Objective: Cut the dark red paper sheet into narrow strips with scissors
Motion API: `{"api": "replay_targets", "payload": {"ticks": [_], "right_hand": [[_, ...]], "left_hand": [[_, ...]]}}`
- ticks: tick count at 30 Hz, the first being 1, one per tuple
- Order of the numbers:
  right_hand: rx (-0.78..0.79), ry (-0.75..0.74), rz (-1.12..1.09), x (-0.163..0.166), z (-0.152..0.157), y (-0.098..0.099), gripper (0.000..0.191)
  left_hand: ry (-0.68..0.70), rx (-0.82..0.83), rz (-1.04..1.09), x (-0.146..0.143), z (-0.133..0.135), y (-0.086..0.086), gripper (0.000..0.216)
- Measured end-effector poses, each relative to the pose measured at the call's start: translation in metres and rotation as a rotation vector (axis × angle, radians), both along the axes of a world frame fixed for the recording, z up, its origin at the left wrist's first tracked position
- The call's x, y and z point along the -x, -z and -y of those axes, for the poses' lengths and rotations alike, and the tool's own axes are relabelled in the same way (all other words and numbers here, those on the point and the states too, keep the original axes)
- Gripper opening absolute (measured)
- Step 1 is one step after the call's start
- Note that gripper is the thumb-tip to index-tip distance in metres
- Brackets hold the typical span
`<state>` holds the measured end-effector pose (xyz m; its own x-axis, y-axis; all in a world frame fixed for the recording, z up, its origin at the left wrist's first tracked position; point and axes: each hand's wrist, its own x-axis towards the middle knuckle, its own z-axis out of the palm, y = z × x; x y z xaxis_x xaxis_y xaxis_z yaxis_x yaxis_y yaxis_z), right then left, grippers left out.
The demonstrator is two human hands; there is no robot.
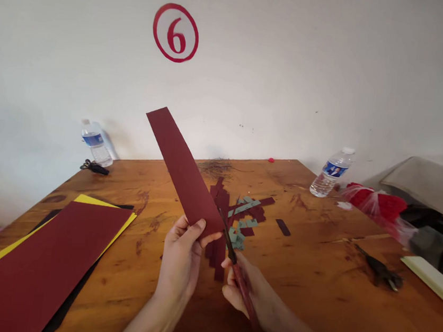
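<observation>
A long maroon strip of card (183,169) slants up and away to the left, held near its lower end by my left hand (186,247), thumb on top and fingers beneath. My right hand (248,283) grips a pair of scissors (238,277) with reddish handles. The dark blades meet the right edge of the card close to my left fingertips; how far apart they are is hard to make out. Behind and below the hands lies a heap of cut maroon strips (216,256), along with grey-green paper pieces (244,224).
Maroon, yellow and black sheets (55,253) are stacked at left. Water bottles stand at the back left (96,144) and back right (330,173), with keys (95,167) by the left one. A dark tool (380,269) and a white box (434,283) lie at right. Thin dark bits (217,168) lie near the wall.
</observation>
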<state>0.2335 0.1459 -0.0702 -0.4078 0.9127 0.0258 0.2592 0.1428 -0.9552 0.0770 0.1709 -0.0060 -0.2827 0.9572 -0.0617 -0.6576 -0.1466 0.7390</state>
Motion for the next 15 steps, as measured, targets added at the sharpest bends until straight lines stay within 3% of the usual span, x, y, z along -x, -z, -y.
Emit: {"api": "replay_targets", "payload": {"ticks": [10,15], "right_hand": [[0.041,0.017,0.043,0.001,0.008,0.006,0.023],[0.021,0.071,-0.014,0.005,0.002,0.022,0.016]], "left_hand": [[-0.072,-0.040,-0.046,0.006,-0.007,-0.003,0.018],[-0.023,-0.037,-0.063,0.000,-0.003,-0.003,0.012]]}}
